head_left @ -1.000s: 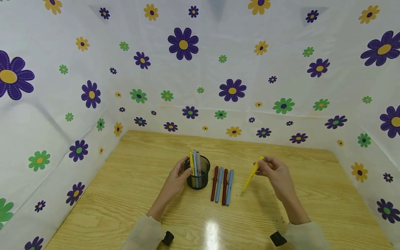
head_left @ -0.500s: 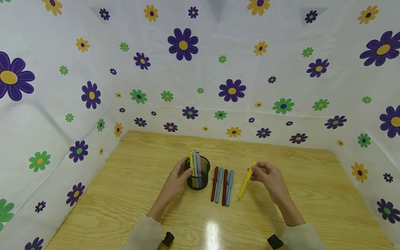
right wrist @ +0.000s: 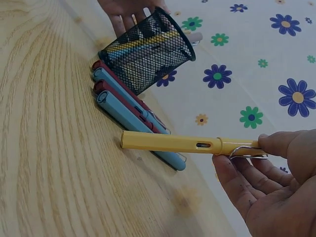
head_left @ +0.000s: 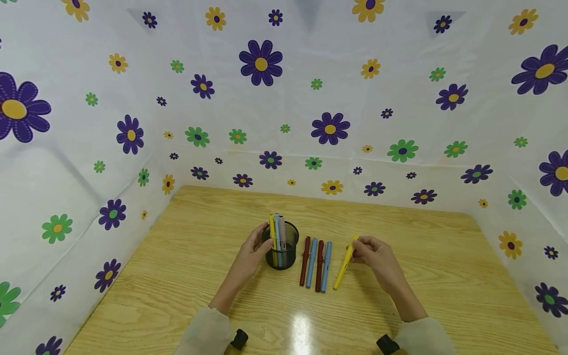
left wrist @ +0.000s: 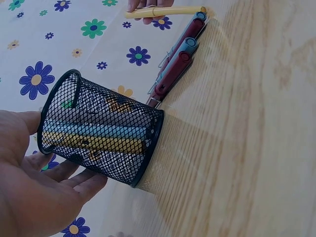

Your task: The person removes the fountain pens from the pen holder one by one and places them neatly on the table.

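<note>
My left hand holds the side of a black mesh pen cup, thumb and fingers round its wall. In the cup stand a yellow pen, a light blue pen and a grey pen. My right hand pinches another yellow pen by its clipped cap end; it slants with its lower end at or just above the tabletop. Between cup and hand, two dark red pens and two light blue pens lie side by side, colours alternating, clips towards the back.
A wooden tabletop carries everything. White cloth printed with flowers stands behind it and along both sides. A black strap piece sits at the left sleeve, another black piece at the right.
My right hand has moved left and towards me with the yellow pen, bringing it down beside the row of lying pens. The left hand and the cup have stayed in place.
</note>
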`<state>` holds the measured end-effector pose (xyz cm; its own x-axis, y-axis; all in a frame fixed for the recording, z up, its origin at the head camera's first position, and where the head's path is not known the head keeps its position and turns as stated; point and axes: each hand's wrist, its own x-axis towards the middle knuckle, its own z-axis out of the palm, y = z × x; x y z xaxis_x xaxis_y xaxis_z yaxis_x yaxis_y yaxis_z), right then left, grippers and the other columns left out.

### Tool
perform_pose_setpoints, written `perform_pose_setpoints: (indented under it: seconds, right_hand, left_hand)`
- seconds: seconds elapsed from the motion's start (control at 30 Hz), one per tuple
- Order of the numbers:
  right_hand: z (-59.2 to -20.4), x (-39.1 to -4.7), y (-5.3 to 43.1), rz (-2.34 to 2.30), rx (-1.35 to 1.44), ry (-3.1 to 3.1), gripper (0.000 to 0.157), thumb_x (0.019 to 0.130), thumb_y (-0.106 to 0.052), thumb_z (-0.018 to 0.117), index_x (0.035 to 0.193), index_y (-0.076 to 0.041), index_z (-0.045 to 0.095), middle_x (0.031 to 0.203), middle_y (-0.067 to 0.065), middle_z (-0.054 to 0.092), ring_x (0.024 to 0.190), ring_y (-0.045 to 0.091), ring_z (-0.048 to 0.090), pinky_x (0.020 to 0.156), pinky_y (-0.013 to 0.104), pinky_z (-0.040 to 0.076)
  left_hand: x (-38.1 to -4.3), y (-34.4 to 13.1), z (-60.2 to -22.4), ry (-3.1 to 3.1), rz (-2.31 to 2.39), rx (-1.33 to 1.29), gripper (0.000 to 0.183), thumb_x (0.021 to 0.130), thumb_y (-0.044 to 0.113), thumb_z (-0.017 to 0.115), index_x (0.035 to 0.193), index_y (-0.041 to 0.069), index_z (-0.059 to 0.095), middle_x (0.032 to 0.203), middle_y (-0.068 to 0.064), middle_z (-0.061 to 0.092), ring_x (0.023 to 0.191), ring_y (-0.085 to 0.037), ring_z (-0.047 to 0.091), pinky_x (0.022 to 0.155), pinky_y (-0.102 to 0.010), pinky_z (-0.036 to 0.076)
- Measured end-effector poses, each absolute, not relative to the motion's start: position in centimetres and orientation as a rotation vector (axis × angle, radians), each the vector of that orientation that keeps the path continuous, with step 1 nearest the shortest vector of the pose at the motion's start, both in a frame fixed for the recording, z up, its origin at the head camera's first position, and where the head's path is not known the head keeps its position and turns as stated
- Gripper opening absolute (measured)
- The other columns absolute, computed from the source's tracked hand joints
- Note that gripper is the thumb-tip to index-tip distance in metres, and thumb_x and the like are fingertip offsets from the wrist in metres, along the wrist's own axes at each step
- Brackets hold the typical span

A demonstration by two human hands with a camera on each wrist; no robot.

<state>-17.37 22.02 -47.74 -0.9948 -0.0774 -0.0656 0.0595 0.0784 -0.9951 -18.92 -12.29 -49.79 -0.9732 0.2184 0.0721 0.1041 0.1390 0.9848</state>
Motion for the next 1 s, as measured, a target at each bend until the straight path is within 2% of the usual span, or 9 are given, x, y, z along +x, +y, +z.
perform_pose_setpoints:
  seconds: [0.3, 0.6, 0.8, 1.0]
  right_hand:
    - [-48.3, -17.7, 21.8, -2.032, 0.030, 2.228, 0.038, 0.108, -0.015, 0.057, 0.129, 0.017, 0.054, 0.106, 0.020, 0.068, 0.092, 0.020, 0.069, 0.087, 0.039, 0.061]
    - [-49.3, -18.3, 21.1, -1.962, 0.109, 2.335, 0.037, 0.106, -0.015, 0.061, 0.127, 0.015, 0.059, 0.095, 0.016, 0.070, 0.081, 0.019, 0.069, 0.073, 0.032, 0.062]
    - [-49.4, -18.4, 20.4, -1.831, 0.182, 2.459, 0.040, 0.104, -0.021, 0.066, 0.125, 0.013, 0.064, 0.094, 0.014, 0.073, 0.076, 0.019, 0.068, 0.065, 0.027, 0.058]
    - [-49.8, -18.7, 19.7, -1.744, 0.171, 2.561, 0.035, 0.103, -0.020, 0.067, 0.117, 0.012, 0.070, 0.083, 0.011, 0.073, 0.069, 0.017, 0.066, 0.057, 0.024, 0.052]
  left_hand:
    - [-19.1, -12.2, -49.9, 2.285, 2.004, 0.333, 0.066, 0.110, 0.030, 0.055, 0.163, 0.003, 0.025, 0.168, -0.023, 0.016, 0.155, -0.039, 0.015, 0.123, -0.054, 0.022]
    - [-19.1, -12.2, -49.9, 2.288, 1.996, 0.338, 0.067, 0.110, 0.031, 0.054, 0.163, 0.003, 0.025, 0.169, -0.023, 0.015, 0.155, -0.039, 0.015, 0.122, -0.054, 0.023]
    - [-19.1, -12.2, -49.9, 2.291, 1.994, 0.334, 0.067, 0.110, 0.031, 0.054, 0.163, 0.004, 0.025, 0.168, -0.023, 0.016, 0.155, -0.040, 0.016, 0.122, -0.055, 0.023]
    - [-19.0, -12.2, -49.9, 2.288, 1.996, 0.334, 0.067, 0.110, 0.032, 0.054, 0.163, 0.005, 0.026, 0.169, -0.023, 0.015, 0.155, -0.040, 0.014, 0.122, -0.054, 0.023]
